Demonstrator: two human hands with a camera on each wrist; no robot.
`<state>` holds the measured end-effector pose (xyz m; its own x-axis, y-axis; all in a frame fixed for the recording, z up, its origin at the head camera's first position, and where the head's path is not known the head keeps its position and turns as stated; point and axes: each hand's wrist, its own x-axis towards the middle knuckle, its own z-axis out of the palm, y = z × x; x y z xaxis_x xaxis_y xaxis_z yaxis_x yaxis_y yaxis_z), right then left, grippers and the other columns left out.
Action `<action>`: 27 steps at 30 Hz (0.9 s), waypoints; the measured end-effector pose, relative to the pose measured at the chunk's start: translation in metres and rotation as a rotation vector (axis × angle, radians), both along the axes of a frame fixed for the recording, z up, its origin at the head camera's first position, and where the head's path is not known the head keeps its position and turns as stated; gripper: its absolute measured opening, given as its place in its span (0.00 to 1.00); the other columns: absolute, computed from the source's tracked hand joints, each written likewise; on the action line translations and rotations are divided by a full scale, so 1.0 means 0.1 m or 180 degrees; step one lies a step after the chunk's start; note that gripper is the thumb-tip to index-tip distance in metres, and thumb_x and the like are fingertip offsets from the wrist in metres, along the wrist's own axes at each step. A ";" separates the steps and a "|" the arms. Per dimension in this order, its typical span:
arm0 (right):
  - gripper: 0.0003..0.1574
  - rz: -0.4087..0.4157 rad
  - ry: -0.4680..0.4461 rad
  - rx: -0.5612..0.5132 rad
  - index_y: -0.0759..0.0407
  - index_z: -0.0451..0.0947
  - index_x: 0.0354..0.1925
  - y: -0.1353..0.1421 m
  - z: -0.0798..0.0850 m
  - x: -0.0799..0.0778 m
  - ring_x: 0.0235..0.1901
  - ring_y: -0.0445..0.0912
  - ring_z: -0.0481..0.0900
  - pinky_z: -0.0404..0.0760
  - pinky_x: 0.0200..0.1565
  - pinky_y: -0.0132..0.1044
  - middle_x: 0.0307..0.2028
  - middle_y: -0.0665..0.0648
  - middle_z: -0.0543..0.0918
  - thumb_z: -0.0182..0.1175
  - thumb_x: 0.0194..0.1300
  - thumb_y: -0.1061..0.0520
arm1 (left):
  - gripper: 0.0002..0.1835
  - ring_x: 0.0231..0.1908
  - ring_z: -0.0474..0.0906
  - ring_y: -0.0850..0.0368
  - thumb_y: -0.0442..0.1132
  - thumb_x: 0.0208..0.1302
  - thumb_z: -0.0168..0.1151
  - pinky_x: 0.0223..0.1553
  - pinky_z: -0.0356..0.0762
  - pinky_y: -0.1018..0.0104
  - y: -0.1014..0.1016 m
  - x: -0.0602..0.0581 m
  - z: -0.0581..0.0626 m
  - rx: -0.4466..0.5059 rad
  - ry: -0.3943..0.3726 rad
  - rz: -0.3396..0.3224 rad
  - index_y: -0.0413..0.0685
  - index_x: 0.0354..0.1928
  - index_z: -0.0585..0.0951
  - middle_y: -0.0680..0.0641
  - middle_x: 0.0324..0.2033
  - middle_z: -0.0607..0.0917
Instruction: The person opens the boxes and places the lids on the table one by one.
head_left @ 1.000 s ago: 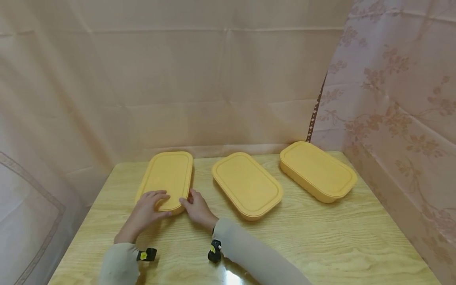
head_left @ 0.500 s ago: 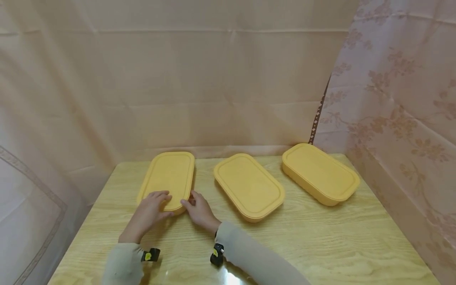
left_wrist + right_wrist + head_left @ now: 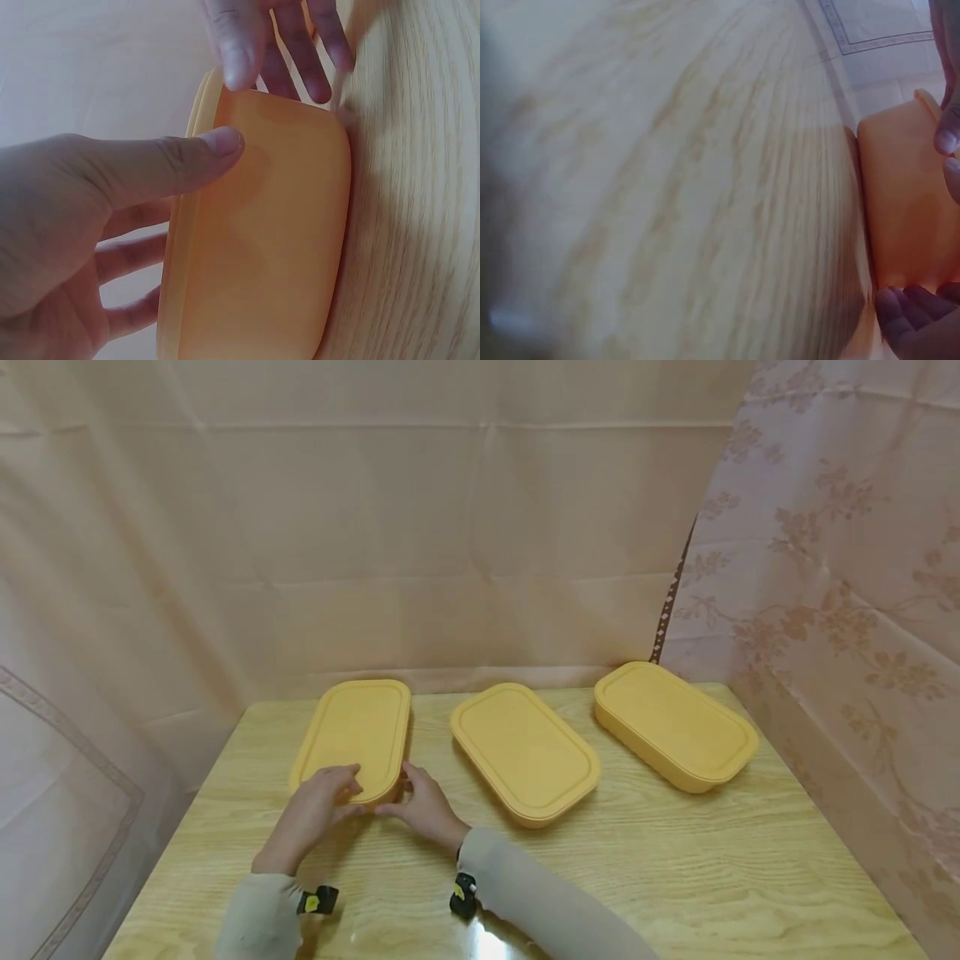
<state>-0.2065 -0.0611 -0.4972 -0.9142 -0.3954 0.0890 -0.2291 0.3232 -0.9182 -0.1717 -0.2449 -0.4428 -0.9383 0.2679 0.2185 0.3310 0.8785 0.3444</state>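
A yellow lidded food container lies on the left side of the wooden table. At its near end, my left hand pinches the rim, with the thumb on the front wall and the other fingers over the lid. My right hand is at the near right corner of the same container, thumb toward the front and fingers along the right side. In the left wrist view, the right fingers look fairly straight beside the container wall. The lid sits on the container; what is inside is hidden.
Two more yellow lidded containers stand to the right: one in the middle, another at the back right. A beige curtain hangs behind the table, and a floral cloth hangs on the right.
My right thumb has slid from the lid's corner down to the front of the container. The left hand stays nearly still, and the containers keep their places.
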 end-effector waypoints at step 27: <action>0.28 -0.0288 0.0225 0.0269 0.54 0.76 0.52 -0.09 -0.01 -0.02 0.38 0.37 0.77 0.76 0.40 0.27 0.40 0.51 0.84 0.73 0.54 0.53 | 0.11 0.32 0.70 0.61 0.40 0.47 0.76 0.34 0.72 0.65 -0.03 0.00 0.04 -0.0183 0.0189 -0.0111 0.51 0.30 0.82 0.55 0.28 0.80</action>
<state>-0.2082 -0.0702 -0.4980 -0.9391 -0.3203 0.1243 -0.2586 0.4209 -0.8695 -0.1716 -0.2474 -0.4392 -0.9140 0.3139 0.2570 0.3802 0.8838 0.2727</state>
